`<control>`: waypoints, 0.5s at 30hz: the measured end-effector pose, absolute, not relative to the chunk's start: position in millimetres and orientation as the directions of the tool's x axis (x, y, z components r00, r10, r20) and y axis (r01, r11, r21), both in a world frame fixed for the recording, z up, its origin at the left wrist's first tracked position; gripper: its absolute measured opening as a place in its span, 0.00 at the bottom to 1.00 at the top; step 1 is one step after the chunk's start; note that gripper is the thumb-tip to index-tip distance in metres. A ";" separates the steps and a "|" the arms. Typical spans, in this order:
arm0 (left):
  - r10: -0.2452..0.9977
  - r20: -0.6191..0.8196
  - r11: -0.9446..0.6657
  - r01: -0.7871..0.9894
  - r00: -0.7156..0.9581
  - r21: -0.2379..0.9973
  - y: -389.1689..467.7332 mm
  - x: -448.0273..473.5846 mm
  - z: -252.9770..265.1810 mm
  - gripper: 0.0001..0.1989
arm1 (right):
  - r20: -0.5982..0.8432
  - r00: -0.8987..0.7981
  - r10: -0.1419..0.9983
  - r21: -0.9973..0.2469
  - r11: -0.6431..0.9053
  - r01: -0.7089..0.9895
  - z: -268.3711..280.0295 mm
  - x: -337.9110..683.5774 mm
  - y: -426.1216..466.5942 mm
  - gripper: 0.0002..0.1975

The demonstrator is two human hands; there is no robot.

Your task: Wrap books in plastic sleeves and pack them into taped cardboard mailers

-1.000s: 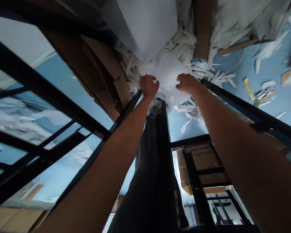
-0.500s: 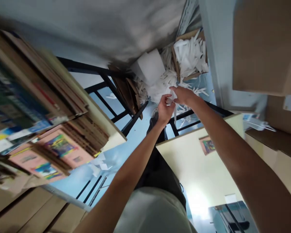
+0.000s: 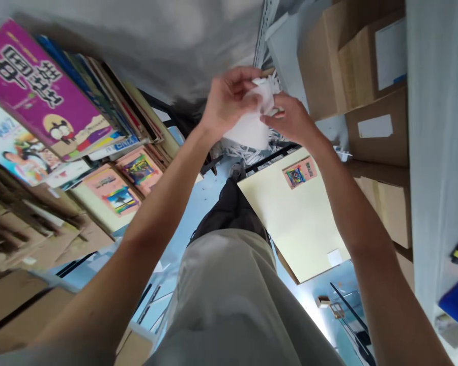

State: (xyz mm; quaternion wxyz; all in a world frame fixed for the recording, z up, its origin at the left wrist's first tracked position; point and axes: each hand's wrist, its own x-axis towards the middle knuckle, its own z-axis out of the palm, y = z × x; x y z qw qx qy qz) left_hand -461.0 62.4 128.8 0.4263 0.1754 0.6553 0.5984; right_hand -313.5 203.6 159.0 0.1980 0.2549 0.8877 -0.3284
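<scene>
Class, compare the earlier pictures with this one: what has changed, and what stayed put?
Since a second ago, the left hand and right hand have risen from near the floor and come closer together, now holding thin white material. The salmon-coloured booklet lies on the pale surface, as half a second ago.

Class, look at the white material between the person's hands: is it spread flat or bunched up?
Bunched up: the white material shows folds and creases between the left hand and right hand.

Cream tbl top (image 3: pixel 295 221): pink bklt (image 3: pixel 299 172) (w/ colourful pic), white card (image 3: pixel 334 257) nr edge.
</scene>
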 end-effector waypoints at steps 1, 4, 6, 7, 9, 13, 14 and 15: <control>0.728 -0.321 0.200 -0.260 -0.606 0.945 60.6 -464.1 139.3 0.23 | -0.502 -0.802 0.324 -0.504 0.644 0.576 172.7 -315.5 203.2 0.19; 0.682 -0.275 0.206 -0.183 -0.678 0.961 51.1 -469.5 171.3 0.23 | -0.433 -0.844 0.317 -0.584 0.614 0.530 208.3 -317.1 201.6 0.12; 0.682 -0.272 0.223 -0.161 -0.679 0.961 43.6 -469.1 192.7 0.21 | -0.376 -0.873 0.311 -0.650 0.583 0.488 228.5 -314.3 198.0 0.15; 0.679 -0.271 0.213 -0.169 -0.682 0.962 40.6 -468.3 201.9 0.20 | -0.356 -0.881 0.311 -0.674 0.568 0.473 238.0 -311.9 194.9 0.19; 0.651 -0.289 0.171 -0.235 -0.702 0.957 37.5 -467.6 213.4 0.22 | -0.343 -0.888 0.305 -0.691 0.559 0.459 255.7 -306.3 185.0 0.33; 0.574 -0.328 0.081 -0.347 -0.750 0.935 41.8 -475.4 205.6 0.18 | -0.369 -0.893 0.256 -0.603 0.665 0.440 279.8 -298.4 152.9 0.70; 0.582 -0.312 0.057 -0.346 -0.750 0.937 42.6 -478.4 201.1 0.20 | -0.395 -0.882 0.258 -0.551 0.701 0.452 282.4 -298.0 144.1 0.74; 0.595 -0.294 0.037 -0.340 -0.748 0.940 42.1 -481.0 197.5 0.23 | -0.424 -0.865 0.270 -0.494 0.731 0.471 283.7 -298.2 136.1 0.75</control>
